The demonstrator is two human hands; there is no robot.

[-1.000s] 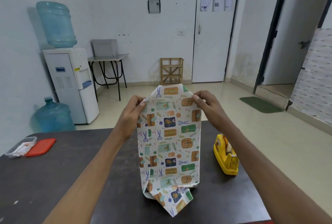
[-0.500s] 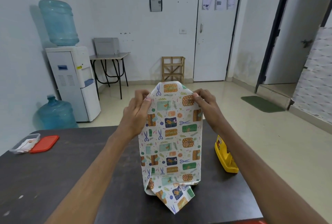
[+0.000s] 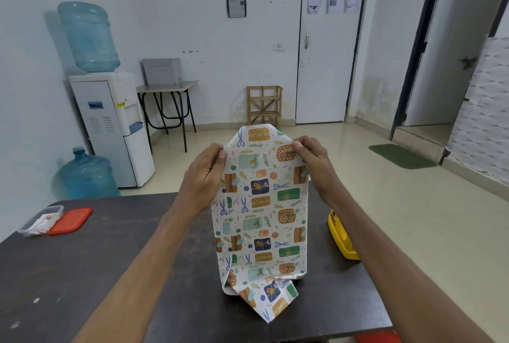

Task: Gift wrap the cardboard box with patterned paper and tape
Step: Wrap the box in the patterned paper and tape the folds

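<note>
The box stands upright on end on the dark table (image 3: 96, 265), fully covered by patterned paper (image 3: 261, 218) printed with gifts and scissors; no cardboard shows. My left hand (image 3: 205, 174) pinches the paper's upper left edge. My right hand (image 3: 311, 158) pinches the upper right edge and folds that corner inward. The top flap rises above both hands. At the bottom a loose pointed flap of paper lies on the table toward me. A yellow tape dispenser (image 3: 340, 236) sits on the table right of the box, partly hidden by my right forearm.
A clear plastic container (image 3: 41, 220) and its red lid (image 3: 71, 220) lie at the table's far left. The table's right edge runs just past the dispenser. A red object (image 3: 377, 337) pokes out below the near edge. Beyond are a water dispenser (image 3: 110, 125) and open floor.
Both hands have moved slightly inward along the top of the paper, pressing the upper corners in. The box has stayed upright in place.
</note>
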